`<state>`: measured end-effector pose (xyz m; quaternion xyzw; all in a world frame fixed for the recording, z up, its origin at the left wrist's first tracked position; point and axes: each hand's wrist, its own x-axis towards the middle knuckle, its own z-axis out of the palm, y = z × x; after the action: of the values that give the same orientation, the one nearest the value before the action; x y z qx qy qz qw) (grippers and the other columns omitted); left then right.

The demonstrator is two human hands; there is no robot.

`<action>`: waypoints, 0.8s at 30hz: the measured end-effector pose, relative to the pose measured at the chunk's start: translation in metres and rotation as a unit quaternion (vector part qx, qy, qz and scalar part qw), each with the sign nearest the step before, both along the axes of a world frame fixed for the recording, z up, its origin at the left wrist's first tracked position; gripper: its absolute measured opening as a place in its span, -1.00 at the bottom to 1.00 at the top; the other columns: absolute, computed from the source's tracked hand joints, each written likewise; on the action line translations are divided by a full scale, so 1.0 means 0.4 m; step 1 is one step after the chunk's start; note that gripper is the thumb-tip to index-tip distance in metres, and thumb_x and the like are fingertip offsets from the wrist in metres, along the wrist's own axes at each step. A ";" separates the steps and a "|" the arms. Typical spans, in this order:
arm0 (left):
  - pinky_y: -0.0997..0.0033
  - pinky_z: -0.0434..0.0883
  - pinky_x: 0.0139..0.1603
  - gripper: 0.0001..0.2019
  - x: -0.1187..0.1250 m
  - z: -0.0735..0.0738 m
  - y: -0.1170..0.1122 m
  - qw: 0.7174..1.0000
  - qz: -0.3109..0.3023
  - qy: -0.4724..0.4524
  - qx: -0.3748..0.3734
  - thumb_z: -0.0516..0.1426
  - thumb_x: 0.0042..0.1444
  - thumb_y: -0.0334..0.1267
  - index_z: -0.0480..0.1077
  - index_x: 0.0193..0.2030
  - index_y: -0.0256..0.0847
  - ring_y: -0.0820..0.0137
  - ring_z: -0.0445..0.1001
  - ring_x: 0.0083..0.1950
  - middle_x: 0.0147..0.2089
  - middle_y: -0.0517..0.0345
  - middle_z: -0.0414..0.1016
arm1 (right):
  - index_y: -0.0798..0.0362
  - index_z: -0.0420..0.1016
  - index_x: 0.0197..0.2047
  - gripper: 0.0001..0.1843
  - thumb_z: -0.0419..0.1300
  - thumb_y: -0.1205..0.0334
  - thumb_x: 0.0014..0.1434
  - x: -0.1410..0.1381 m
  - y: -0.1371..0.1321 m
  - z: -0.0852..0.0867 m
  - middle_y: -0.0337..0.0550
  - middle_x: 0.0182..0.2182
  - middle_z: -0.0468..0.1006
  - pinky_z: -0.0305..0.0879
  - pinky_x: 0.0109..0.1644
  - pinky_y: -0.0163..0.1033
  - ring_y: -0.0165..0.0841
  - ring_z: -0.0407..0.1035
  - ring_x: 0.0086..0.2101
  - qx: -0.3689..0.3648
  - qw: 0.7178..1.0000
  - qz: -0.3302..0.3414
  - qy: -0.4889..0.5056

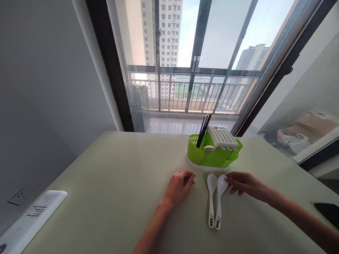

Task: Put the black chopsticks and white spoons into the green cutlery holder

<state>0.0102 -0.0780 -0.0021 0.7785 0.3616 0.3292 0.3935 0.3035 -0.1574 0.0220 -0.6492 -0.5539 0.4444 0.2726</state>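
Two white spoons lie side by side on the pale table (106, 197), bowls pointing away from me: the left spoon (212, 197) and the right spoon (219, 203). My right hand (245, 184) rests on the table with its fingertips pinching the bowl of the right spoon. My left hand (180, 185) sits loosely curled on the table left of the spoons, touching neither. Just beyond stands a green cutlery holder (212, 153) with a white slotted lid (222, 137) and black chopsticks (203, 130) sticking up.
A white power strip (31, 215) lies at the table's left edge. A dark phone (329, 211) sits at the right edge. Behind the table are a large window and balcony railing (190, 93); bags and boxes (299, 135) lie on the floor to the right.
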 end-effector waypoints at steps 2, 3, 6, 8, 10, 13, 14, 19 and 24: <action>0.40 0.43 -0.18 -0.75 0.000 0.000 0.000 1.000 0.000 -0.001 -0.003 0.06 0.36 -0.18 0.57 -0.13 -0.15 0.37 0.55 -0.28 -0.29 0.16 0.68 | 0.06 0.64 -0.15 -0.25 0.18 -0.51 0.11 -0.002 -0.014 0.045 0.00 -0.32 0.70 0.52 -0.38 -0.19 -0.18 0.62 -0.36 0.028 0.999 0.007 -0.024; 0.40 0.43 -0.18 -0.75 -0.001 0.000 -0.001 1.000 -0.001 -0.001 -0.004 0.06 0.35 -0.18 0.57 -0.13 -0.15 0.36 0.55 -0.28 -0.29 0.16 0.68 | 0.04 0.64 -0.12 -0.31 0.16 -0.46 0.18 -0.004 -0.022 0.071 -0.02 -0.29 0.71 0.53 -0.36 -0.19 -0.18 0.62 -0.35 0.048 0.998 0.010 -0.043; 0.39 0.44 -0.17 -0.75 0.000 0.001 -0.002 1.000 0.001 0.000 -0.004 0.07 0.35 -0.16 0.57 -0.14 -0.15 0.35 0.55 -0.27 -0.30 0.16 0.68 | -0.02 0.64 -0.06 -0.48 0.15 -0.29 0.31 -0.013 -0.043 0.163 -0.08 -0.37 0.71 0.55 -0.33 -0.16 -0.19 0.61 -0.37 0.126 0.984 0.015 -0.128; 0.38 0.44 -0.16 -0.75 0.000 0.001 -0.001 1.000 0.003 0.002 -0.001 0.06 0.35 -0.16 0.57 -0.15 -0.15 0.35 0.55 -0.27 -0.30 0.16 0.68 | -0.08 0.64 -0.03 -0.52 0.18 -0.27 0.30 -0.026 -0.048 0.228 -0.13 -0.39 0.71 0.53 -0.41 -0.15 -0.20 0.59 -0.45 0.195 0.963 -0.004 -0.184; 0.37 0.45 -0.16 -0.74 0.001 0.001 0.000 1.000 0.004 0.004 -0.001 0.06 0.35 -0.15 0.57 -0.16 -0.14 0.35 0.55 -0.28 -0.29 0.15 0.68 | -0.15 0.64 -0.02 -0.54 0.19 -0.29 0.27 -0.045 -0.043 0.292 -0.20 -0.39 0.72 0.51 -0.47 -0.17 -0.21 0.58 -0.48 0.251 0.943 -0.031 -0.216; 0.36 0.45 -0.17 -0.74 0.002 0.000 0.001 1.000 0.006 0.006 -0.003 0.06 0.35 -0.14 0.57 -0.16 -0.14 0.34 0.55 -0.28 -0.27 0.14 0.69 | -0.18 0.66 -0.09 -0.54 0.22 -0.33 0.22 -0.084 -0.022 0.375 -0.24 -0.47 0.70 0.47 -0.51 -0.17 -0.22 0.56 -0.53 0.350 0.896 -0.124 -0.242; 0.36 0.45 -0.17 -0.73 0.002 0.000 0.002 1.000 0.006 0.006 -0.004 0.06 0.35 -0.14 0.57 -0.16 -0.14 0.34 0.55 -0.28 -0.27 0.14 0.69 | -0.18 0.65 -0.07 -0.55 0.23 -0.31 0.23 -0.100 -0.014 0.398 -0.23 -0.46 0.70 0.48 -0.49 -0.17 -0.21 0.57 -0.51 0.366 0.886 -0.148 -0.242; 0.36 0.45 -0.18 -0.74 0.001 -0.001 0.001 1.000 0.004 0.006 -0.001 0.06 0.35 -0.14 0.57 -0.15 -0.15 0.34 0.55 -0.27 -0.29 0.15 0.68 | -0.19 0.63 -0.05 -0.66 0.19 -0.19 0.32 -0.172 0.030 0.454 -0.17 -0.35 0.73 0.48 -0.38 -0.09 -0.12 0.63 -0.40 0.476 0.805 -0.209 -0.287; 0.35 0.46 -0.16 -0.75 0.001 -0.003 0.000 1.000 0.001 0.005 0.004 0.07 0.34 -0.15 0.57 -0.15 -0.13 0.33 0.56 -0.25 -0.29 0.15 0.69 | -0.12 0.62 0.02 -0.65 0.11 -0.09 0.42 -0.185 0.087 0.419 -0.17 -0.31 0.75 0.42 -0.33 -0.11 -0.11 0.65 -0.32 0.514 0.751 -0.161 -0.382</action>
<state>0.0107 -0.0778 -0.0033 0.7814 0.3633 0.3268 0.3881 0.2295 -0.1228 0.1898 -0.6061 -0.6440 -0.2428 0.3986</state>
